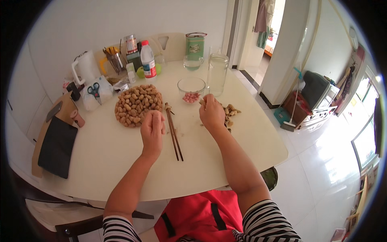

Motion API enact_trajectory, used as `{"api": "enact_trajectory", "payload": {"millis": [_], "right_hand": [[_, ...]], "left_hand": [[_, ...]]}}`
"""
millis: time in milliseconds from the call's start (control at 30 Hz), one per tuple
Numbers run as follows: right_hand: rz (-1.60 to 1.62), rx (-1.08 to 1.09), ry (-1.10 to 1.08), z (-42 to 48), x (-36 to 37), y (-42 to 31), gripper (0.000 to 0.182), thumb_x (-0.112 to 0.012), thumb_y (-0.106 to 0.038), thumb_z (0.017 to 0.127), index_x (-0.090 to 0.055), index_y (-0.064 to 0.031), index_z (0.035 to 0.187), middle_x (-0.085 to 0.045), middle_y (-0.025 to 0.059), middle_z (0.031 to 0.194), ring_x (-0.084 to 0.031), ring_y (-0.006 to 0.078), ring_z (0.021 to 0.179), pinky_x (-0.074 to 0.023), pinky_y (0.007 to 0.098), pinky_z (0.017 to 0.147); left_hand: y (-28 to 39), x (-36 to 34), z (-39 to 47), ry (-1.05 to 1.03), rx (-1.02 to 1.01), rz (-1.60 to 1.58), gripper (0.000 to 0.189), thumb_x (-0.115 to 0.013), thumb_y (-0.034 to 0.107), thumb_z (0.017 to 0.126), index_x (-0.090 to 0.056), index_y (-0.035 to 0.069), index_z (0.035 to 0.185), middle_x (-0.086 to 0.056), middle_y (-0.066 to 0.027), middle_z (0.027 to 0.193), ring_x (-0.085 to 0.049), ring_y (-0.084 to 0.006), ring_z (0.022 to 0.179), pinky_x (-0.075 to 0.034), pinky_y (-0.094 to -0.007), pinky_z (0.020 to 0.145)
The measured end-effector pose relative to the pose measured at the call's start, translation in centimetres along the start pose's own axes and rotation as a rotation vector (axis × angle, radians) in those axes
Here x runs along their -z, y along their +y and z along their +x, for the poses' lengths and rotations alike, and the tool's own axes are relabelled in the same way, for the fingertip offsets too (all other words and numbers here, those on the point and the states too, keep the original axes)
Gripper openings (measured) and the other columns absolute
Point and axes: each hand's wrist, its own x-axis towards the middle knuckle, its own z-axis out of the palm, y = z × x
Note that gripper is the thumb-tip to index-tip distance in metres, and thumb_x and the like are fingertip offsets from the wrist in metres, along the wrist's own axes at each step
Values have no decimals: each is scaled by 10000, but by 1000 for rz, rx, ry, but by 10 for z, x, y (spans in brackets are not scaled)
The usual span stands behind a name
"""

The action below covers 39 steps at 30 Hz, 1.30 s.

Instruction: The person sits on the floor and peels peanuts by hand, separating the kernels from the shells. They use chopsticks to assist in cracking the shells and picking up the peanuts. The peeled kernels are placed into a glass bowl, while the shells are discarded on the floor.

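My left hand (152,130) is curled just in front of a large pile of unshelled peanuts (136,104); whether anything is inside it cannot be seen. My right hand (212,113) pinches a small piece of peanut shell (202,102) near its fingertips. Behind that hand stands a clear glass bowl (191,86) with pink shelled peanuts (191,97) at its bottom. Peanut shells (231,113) lie beside the right hand, partly hidden by it. A pair of wooden chopsticks (174,136) rests between my hands, with a small dark twig-like piece by the far ends.
A tall lidded glass jar (217,75), a glass cup (192,64) and a red-capped bottle (148,62) stand at the back. Scissors (93,89) lie on plastic bags beside a white pitcher (87,68). A dark tablet-like object (58,146) rests at the table's left edge.
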Motion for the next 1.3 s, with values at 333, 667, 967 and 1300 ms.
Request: {"api": "enact_trajectory", "payload": {"millis": [333,667,967,1300], "right_hand": [[11,171,161,-4,-4,12,225,-543,-48,721,-501,-44,942,-496,129,1076,-450,314,1010,-360,409,869],[243,317,87,-13,-10,-23,119,-548,8,719,-545,-30,832,-541,140,991,-515,314,943,-427,376,786],[254,305,32,-17,-12,-26,104,-550,7,724,-545,-36,819,-554,132,980,-530,312,919,-437,381,764],[356,244,-189,-20,-16,-27,84,-535,-22,752,-558,-40,831,-585,105,880,-578,261,762,-455,347,647]], "left_hand": [[177,-30,-31,-270,-894,-393,254,-520,215,714,-389,87,538,-381,-43,567,-364,-158,427,-261,-271,396],[173,-9,-47,-941,-634,-373,112,-540,132,672,-457,60,650,-449,-76,698,-449,-185,534,-323,-285,459],[161,-1,-50,-1118,-471,-418,100,-516,140,716,-475,52,739,-477,-82,763,-481,-190,606,-353,-289,527],[162,-1,-54,-1232,-373,-365,130,-488,149,764,-495,43,838,-508,-89,835,-516,-195,685,-385,-295,603]]}}
